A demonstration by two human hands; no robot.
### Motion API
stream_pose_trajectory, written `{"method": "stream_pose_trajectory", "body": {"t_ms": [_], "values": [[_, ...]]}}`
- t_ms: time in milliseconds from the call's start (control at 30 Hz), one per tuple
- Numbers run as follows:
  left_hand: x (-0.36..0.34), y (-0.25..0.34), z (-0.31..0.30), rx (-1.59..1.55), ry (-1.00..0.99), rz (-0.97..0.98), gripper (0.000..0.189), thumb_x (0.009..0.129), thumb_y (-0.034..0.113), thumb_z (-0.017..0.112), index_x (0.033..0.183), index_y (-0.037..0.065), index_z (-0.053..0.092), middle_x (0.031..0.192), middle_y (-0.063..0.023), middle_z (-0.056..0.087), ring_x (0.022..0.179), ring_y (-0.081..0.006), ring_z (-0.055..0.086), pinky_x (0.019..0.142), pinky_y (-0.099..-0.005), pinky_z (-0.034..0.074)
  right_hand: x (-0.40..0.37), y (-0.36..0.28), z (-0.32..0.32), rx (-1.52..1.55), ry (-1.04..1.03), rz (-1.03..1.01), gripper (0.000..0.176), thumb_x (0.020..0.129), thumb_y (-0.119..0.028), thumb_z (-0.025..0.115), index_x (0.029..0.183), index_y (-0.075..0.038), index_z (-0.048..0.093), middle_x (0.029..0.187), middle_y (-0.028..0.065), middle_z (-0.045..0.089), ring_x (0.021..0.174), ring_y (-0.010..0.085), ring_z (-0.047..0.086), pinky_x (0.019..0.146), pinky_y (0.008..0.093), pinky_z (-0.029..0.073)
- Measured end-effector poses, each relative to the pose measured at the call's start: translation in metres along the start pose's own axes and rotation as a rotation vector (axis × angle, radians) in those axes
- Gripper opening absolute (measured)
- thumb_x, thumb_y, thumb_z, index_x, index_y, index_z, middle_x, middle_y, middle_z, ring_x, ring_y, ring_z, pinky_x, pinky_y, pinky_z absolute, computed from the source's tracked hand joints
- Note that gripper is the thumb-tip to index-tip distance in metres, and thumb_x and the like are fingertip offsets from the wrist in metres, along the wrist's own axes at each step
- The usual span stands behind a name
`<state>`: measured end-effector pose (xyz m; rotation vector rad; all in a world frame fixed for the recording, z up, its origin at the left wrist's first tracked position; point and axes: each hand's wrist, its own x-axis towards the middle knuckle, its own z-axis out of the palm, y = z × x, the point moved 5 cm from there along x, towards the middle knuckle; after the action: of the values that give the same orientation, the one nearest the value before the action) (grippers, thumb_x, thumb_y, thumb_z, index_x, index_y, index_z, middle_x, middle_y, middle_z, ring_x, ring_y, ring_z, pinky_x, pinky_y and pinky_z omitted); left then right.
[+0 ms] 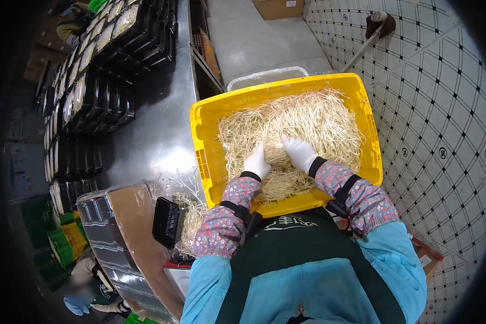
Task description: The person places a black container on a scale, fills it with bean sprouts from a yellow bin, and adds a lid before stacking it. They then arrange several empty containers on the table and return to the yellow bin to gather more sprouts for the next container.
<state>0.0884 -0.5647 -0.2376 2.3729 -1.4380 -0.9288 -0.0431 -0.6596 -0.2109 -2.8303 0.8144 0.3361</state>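
Observation:
Pale bean sprouts point(318, 119) fill a yellow plastic crate point(286, 83) in front of me. My left hand point(257, 161), in a white glove, is in the sprouts left of the middle, its fingers curled into them and partly hidden. Close by on the right, my right hand point(299, 153), also gloved, has its fingers closed on sprouts. A bunch of sprouts lies between the two hands. Flowered sleeve covers with black bands reach up both forearms.
A metal table point(146, 124) runs along the left, with stacked black trays of sprouts point(100, 100). Nearer are an empty black tray point(166, 222), loose sprouts point(191, 218) and a carton of black trays point(146, 232). Other people are at upper left and lower left.

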Motion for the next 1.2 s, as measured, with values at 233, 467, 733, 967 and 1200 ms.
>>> {"method": "stream_pose_trajectory", "body": {"t_ms": [233, 467, 733, 967, 1200], "values": [[-0.039, -0.027, -0.026, 0.193, -0.108, 0.048, 0.036, 0.075, 0.023, 0.071, 0.106, 0.007, 0.059, 0.105, -0.0196, 0.066, 0.092, -0.0385, 0.066, 0.080, -0.0460, 0.052, 0.002, 0.069, -0.032, 0.285, 0.091, 0.006, 0.023, 0.079, -0.011, 0.060, 0.102, -0.005, 0.061, 0.090, 0.0174, 0.067, 0.084, 0.0360, 0.065, 0.074, 0.0441, 0.053], [-0.064, 0.002, -0.023, 0.098, -0.036, 0.127, 0.057, 0.075, 0.024, 0.073, 0.125, 0.006, 0.055, 0.116, -0.0177, 0.060, 0.111, -0.0335, 0.058, 0.093, -0.0424, 0.048, 0.036, -0.005, -0.039, 0.475, -0.103, -0.112, 0.054, 0.079, -0.020, 0.066, 0.130, -0.006, 0.053, 0.118, 0.0219, 0.061, 0.110, 0.0370, 0.059, 0.093, 0.0420, 0.048], [-0.116, -0.044, -0.067, -0.345, 0.142, -0.023, 0.055, 0.079, 0.021, 0.074, 0.129, 0.003, 0.058, 0.121, -0.0176, 0.064, 0.108, -0.0265, 0.064, 0.094, -0.0325, 0.049, 0.039, -0.030, -0.044, 0.135, -0.221, -0.256, 0.084, 0.076, -0.037, 0.071, 0.145, -0.004, 0.036, 0.141, 0.0250, 0.044, 0.126, 0.0401, 0.047, 0.104, 0.0477, 0.040], [-0.212, -0.075, -0.144, -0.887, 0.602, -0.168, 0.035, 0.092, 0.008, 0.064, 0.126, 0.000, 0.060, 0.113, -0.0099, 0.068, 0.098, -0.0131, 0.065, 0.085, -0.0249, 0.051, -0.022, -0.119, -0.042, -0.151, -0.248, -0.381, 0.128, 0.057, -0.067, 0.078, 0.152, -0.005, 0.020, 0.153, 0.0296, 0.023, 0.138, 0.0484, 0.029, 0.109, 0.0626, 0.025], [-0.329, -0.165, -0.180, -0.705, 1.258, -0.353, 0.040, 0.093, 0.000, 0.058, 0.132, -0.002, 0.053, 0.132, -0.0146, 0.057, 0.122, -0.0223, 0.054, 0.104, -0.0348, 0.042, 0.051, -0.073, -0.042, -0.087, -0.168, -0.125, 0.133, 0.054, -0.047, 0.090, 0.153, -0.005, 0.011, 0.153, 0.0290, 0.023, 0.141, 0.0457, 0.026, 0.111, 0.0565, 0.028]]}}
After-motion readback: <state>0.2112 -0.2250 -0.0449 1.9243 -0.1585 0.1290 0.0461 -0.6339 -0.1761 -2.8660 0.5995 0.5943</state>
